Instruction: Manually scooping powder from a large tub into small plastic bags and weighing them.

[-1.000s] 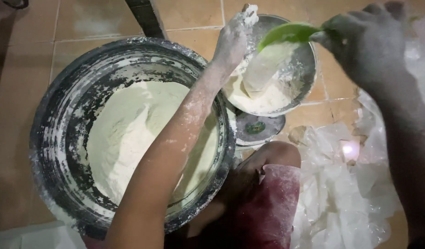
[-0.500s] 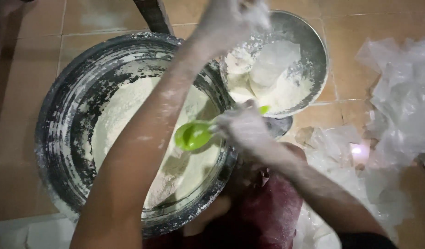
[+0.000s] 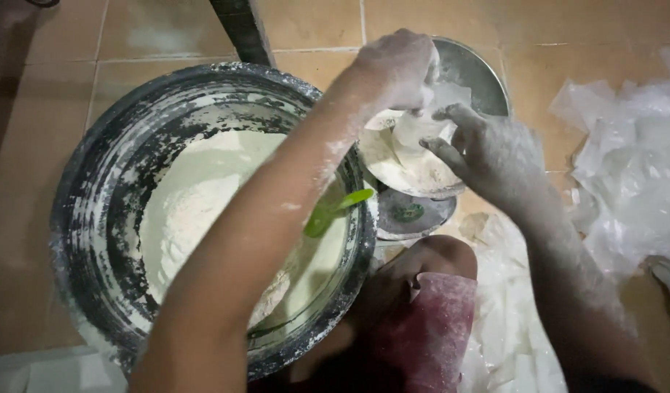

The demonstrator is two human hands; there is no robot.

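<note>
My left hand (image 3: 399, 67), dusted with flour, pinches the upper edge of a clear plastic bag (image 3: 431, 116) that sits in a metal bowl (image 3: 480, 73) holding flour. My right hand (image 3: 488, 149), also floury, has its fingers spread on the bag's right side. The bowl rests on a small scale (image 3: 411, 213). A green scoop (image 3: 333, 209) lies inside the large dark basin (image 3: 95, 218), leaning against its right wall on a mound of white flour (image 3: 193, 211). My left forearm crosses over the basin.
A heap of clear plastic bags (image 3: 626, 167) lies on the tiled floor at the right. My knee in reddish cloth (image 3: 433, 327) is at the bottom centre. A dark post (image 3: 240, 29) rises behind the basin.
My right hand carried the green scoop from the bowl to the basin, left it there, and returned to the bag. My left hand stayed on the bag.
</note>
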